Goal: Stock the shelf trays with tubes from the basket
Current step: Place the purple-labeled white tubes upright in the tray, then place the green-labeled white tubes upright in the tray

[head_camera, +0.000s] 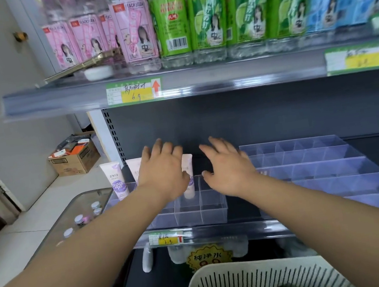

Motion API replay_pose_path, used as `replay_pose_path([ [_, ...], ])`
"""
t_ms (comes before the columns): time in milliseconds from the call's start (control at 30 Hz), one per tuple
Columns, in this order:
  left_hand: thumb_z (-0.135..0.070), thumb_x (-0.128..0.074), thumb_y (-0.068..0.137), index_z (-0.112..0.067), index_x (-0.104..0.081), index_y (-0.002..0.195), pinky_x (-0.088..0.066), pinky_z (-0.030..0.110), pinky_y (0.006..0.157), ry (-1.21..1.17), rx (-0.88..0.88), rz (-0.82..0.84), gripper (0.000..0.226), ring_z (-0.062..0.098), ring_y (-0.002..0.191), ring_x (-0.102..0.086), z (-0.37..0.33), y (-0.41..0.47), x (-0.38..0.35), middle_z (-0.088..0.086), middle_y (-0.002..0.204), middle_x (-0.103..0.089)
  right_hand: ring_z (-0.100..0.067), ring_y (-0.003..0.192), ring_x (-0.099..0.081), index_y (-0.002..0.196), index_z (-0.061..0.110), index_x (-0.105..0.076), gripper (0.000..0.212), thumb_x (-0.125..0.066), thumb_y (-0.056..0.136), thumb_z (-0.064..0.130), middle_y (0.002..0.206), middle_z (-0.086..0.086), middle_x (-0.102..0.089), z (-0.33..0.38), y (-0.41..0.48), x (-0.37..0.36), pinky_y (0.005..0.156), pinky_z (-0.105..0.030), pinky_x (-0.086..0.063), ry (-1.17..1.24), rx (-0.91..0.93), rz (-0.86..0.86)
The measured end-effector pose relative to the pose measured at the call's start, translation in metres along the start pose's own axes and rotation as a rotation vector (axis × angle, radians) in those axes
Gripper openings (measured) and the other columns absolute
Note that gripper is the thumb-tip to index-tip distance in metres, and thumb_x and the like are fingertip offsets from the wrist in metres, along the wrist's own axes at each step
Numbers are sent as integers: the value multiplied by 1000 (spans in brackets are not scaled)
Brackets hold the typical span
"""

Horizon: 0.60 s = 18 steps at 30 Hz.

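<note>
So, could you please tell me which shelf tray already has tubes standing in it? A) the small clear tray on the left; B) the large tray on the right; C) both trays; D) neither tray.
A: the white-and-purple tubes stand in the back row of the small left tray, while the large right tray shows only bare compartments.

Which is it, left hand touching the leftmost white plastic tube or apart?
Apart. Head view shows a gap between left hand and leftmost white plastic tube.
</note>
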<state>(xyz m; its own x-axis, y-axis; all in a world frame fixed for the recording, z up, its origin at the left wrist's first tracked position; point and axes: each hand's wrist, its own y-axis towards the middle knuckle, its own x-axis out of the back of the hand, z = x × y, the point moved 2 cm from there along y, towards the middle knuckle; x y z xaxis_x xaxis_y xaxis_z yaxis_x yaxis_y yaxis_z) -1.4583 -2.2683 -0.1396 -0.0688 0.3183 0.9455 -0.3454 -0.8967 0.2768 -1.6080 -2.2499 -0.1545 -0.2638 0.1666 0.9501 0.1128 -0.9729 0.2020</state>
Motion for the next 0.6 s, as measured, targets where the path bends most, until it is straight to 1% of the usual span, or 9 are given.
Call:
replay_pose_path([
  [133, -45, -46, 88, -18, -23, 144, -11, 47, 116, -27, -14, -10, 67, 29, 144, -11, -24, -25, 1, 6, 151, -25, -21, 145, 4, 149, 28, -11, 69, -46, 91, 41, 158, 2, 3, -10, -31, 5, 115, -47, -11, -37, -9, 13],
  [367, -43, -46, 88, -16, -16, 147, -6, 46, 117, -70, -63, 30, 72, 29, 145, -4, -66, -71, -9, 9, 155, -15, -22, 146, 5, 149, 29, -6, 72, -46, 91, 44, 159, 2, 5, -30, -89, 6, 117, -48, -9, -77, -4, 40],
  [500, -44, -49, 86, -15, -19, 146, -10, 46, 118, -99, -88, 25, 73, 28, 145, -7, -85, -95, -13, 10, 155, -17, -22, 146, 5, 149, 28, -5, 76, -49, 89, 43, 159, 0, 5, -41, -120, 1, 118, -47, -8, -67, -29, 64],
  [600, -45, -50, 86, -14, -19, 146, -11, 46, 118, -115, -95, 39, 74, 29, 145, -8, -98, -112, -20, 11, 155, -18, -23, 146, 4, 149, 28, -5, 77, -50, 89, 43, 159, -1, 3, -47, -143, -5, 117, -46, -10, -69, -47, 75],
])
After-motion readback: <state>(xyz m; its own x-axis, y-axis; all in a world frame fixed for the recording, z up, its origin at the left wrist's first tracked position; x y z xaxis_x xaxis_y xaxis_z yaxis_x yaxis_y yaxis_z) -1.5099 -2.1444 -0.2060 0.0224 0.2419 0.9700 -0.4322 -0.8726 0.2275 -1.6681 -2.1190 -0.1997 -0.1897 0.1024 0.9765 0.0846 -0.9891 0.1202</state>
